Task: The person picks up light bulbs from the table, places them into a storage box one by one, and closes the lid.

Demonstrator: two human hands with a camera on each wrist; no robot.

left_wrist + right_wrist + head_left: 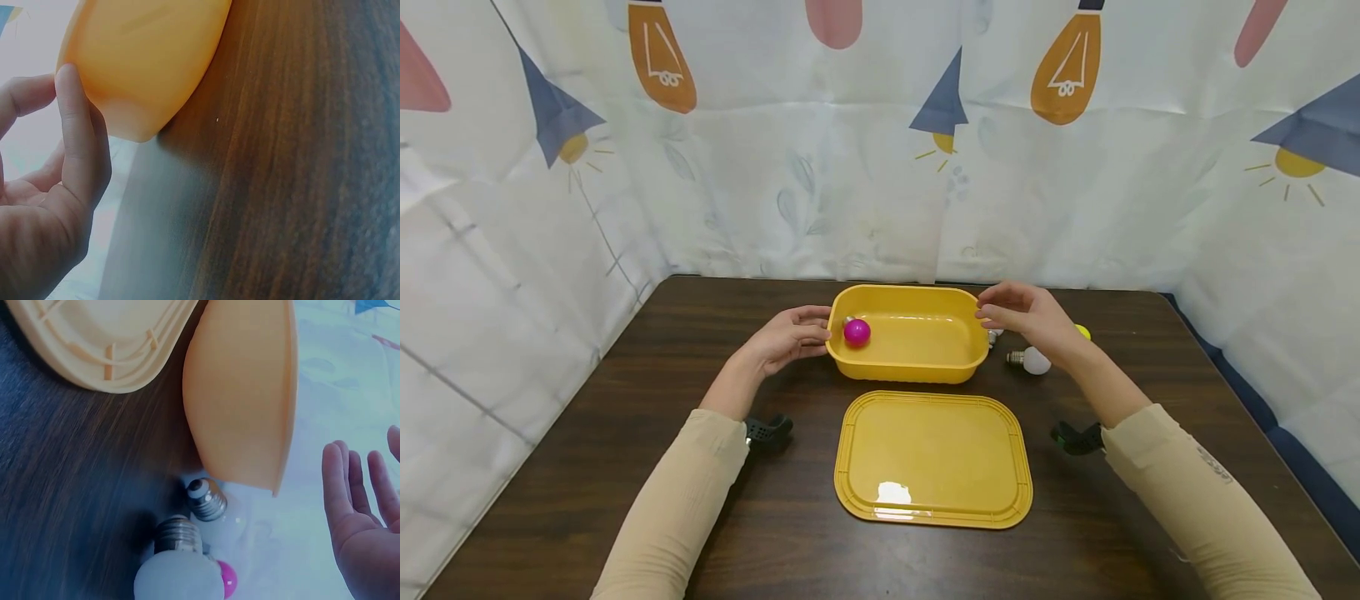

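A yellow plastic box (910, 373) stands on the table, with a magenta light bulb (857, 332) inside at its left end. My left hand (782, 340) touches the box's left end with its fingertips; in the left wrist view the thumb (74, 119) lies against the outer wall. By the right rim hovers my right hand (1026, 315), its fingers apart from the box (244, 394) in the right wrist view and holding nothing. Beneath that hand lie a white bulb (1036, 361), a clear bulb's screw base (207, 501) and another magenta bulb (229, 580), partly hidden.
A yellow lid (934, 458) lies flat on the dark wooden table (760, 517), in front of the box. Something bright yellow (1083, 332) peeks out behind the right wrist. A patterned curtain (865, 192) hangs behind the table.
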